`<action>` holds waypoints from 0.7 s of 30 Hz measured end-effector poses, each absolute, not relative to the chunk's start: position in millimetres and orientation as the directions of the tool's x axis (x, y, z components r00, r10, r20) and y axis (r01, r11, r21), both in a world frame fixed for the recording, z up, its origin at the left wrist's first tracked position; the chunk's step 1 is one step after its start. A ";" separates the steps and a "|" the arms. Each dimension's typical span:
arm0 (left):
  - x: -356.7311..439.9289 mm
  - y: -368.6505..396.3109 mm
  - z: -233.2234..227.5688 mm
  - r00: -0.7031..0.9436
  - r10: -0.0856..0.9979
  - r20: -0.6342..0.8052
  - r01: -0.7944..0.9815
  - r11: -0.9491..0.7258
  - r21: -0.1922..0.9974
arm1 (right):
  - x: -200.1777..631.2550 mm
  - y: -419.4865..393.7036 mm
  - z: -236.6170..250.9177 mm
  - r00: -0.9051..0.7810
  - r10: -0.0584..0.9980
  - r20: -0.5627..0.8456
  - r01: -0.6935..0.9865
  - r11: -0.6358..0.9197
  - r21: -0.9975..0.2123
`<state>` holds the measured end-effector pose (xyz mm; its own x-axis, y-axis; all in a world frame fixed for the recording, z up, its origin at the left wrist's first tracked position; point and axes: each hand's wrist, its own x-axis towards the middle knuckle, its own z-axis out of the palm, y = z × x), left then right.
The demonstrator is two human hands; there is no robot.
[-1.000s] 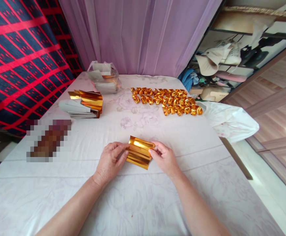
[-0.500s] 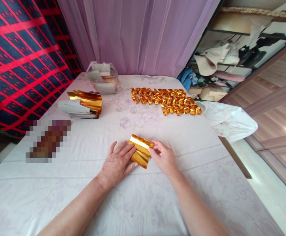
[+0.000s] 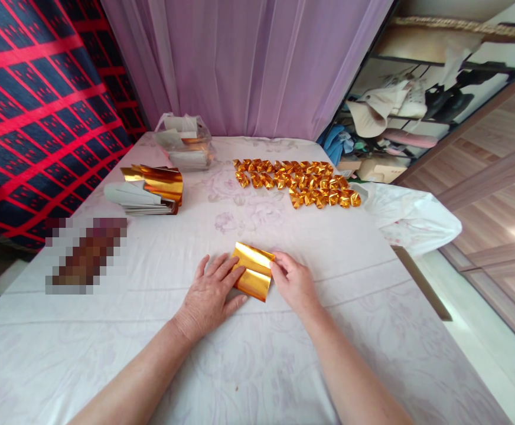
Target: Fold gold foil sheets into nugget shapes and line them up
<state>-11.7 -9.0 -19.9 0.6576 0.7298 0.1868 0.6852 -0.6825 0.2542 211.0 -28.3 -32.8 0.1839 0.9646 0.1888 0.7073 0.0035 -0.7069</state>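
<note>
A sheet of shiny gold foil paper (image 3: 253, 277) lies on the pale flowered tablecloth between my hands, with creases running across it. My left hand (image 3: 208, 292) rests flat with its fingers spread, the fingertips lying on the sheet's left side. At the sheet's right edge, my right hand (image 3: 295, 282) pinches the paper between thumb and forefinger, the other fingers curled in. Farther back on the right stand rows of several folded gold foil pieces (image 3: 302, 183). A stack of gold foil sheets with pale backs (image 3: 155, 189) sits at the left.
Behind the stack is a clear plastic bag of more paper (image 3: 186, 141). A blurred-out item (image 3: 90, 252) lies on the left. A white plastic bag (image 3: 417, 215) hangs at the table's right edge, near shelves with shoes and a hat (image 3: 372, 109). A purple curtain (image 3: 248, 65) closes the back.
The foil sheet lies a little flatter, its creases catching the light differently. My right hand has shifted slightly at its right edge; my left hand stays in place.
</note>
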 end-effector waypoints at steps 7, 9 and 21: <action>-11.7 -8.8 -19.3 0.650 0.736 0.192 0.689 -0.676 0.262 | 215.6 -26.3 -29.7 0.176 0.974 0.140 0.658 -0.011 -0.753; -11.5 -8.9 -19.4 0.649 0.735 0.195 0.688 -0.677 0.260 | 216.4 -25.8 -27.8 0.177 0.977 0.118 0.629 -0.020 -0.777; -11.3 -8.4 -18.8 0.653 0.730 0.200 0.688 -0.683 0.247 | 220.9 -24.9 -31.2 0.147 0.989 0.028 0.470 -0.045 -0.881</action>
